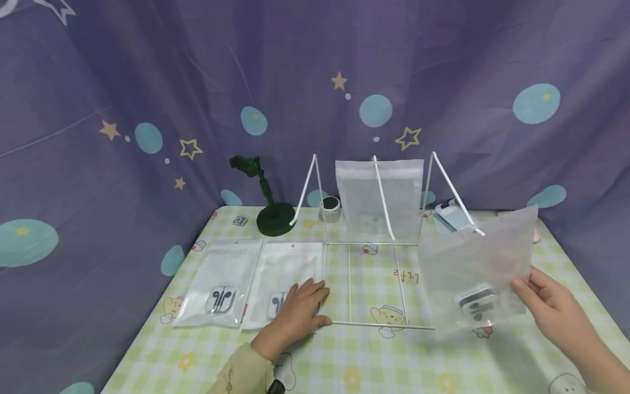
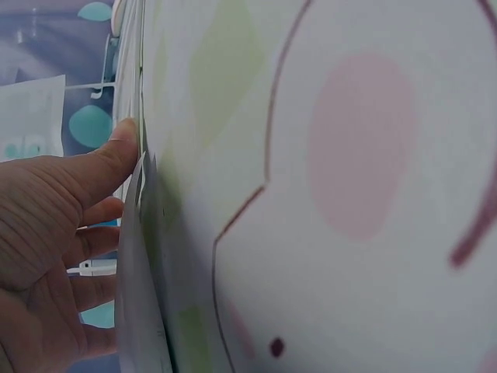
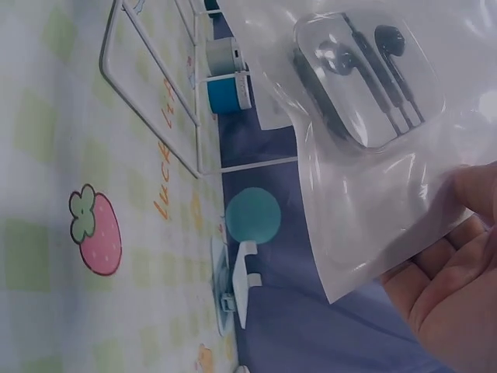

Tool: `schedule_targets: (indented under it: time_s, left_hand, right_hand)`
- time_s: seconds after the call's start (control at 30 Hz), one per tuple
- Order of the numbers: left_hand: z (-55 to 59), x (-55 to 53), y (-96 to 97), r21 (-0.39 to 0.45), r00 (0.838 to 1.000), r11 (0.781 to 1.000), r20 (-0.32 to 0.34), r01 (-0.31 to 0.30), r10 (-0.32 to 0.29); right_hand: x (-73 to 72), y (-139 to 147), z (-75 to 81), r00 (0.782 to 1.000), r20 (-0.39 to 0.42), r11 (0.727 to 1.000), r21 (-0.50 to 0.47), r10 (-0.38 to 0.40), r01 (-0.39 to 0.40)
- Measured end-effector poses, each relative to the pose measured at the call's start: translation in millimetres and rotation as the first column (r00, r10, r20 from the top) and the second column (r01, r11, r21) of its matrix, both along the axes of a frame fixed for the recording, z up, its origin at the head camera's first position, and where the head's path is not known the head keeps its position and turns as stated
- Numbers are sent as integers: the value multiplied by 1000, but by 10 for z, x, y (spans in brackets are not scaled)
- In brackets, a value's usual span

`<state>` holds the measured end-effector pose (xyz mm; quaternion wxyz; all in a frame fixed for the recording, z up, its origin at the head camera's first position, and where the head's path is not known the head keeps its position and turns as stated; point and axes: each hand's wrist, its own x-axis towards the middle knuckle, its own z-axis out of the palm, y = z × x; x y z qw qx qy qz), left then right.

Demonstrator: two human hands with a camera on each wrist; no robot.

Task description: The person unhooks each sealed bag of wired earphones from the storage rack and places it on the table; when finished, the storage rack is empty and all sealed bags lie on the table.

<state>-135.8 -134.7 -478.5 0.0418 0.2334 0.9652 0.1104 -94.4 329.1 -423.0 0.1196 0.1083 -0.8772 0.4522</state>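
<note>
In the head view my right hand (image 1: 556,309) pinches the right edge of a frosted plastic bag (image 1: 472,257), raised over the table's right side. Inside it a clear case (image 3: 369,78) of wired earphones shows plainly in the right wrist view. My left hand (image 1: 300,306) rests with its fingers extended on the right part of a second bag (image 1: 295,262), partly covering its earphone case. A third bag with earphones (image 1: 221,298) lies flat to the left. A white wire rack (image 1: 371,325) stands between the hands, and one bag (image 1: 354,191) hangs on its middle arm.
Behind the left bags is a dark green stand (image 1: 275,219) with a small square item (image 1: 240,221) beside it. A small round container (image 1: 330,210) sits behind the rack. At the back right is a pale blue phone stand (image 1: 445,219). A checked cloth (image 1: 351,366) covers the table.
</note>
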Motion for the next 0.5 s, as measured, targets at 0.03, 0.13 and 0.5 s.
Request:
schedule_targets:
  time_s: [0.03, 0.13, 0.5]
  left_hand:
    - [0, 3, 0, 0, 1000, 1000, -1, 0, 0]
    - [-2, 6, -1, 1, 1000, 1000, -4, 2, -2]
    - [2, 2, 1, 2, 1000, 1000, 11, -7, 7]
  right_hand:
    - [23, 10, -5, 1000, -4, 1000, 9, -19, 19]
    - [81, 39, 11, 998, -20, 997, 38, -61, 62]
    - [192, 89, 258, 960, -257, 974, -221, -109, 52]
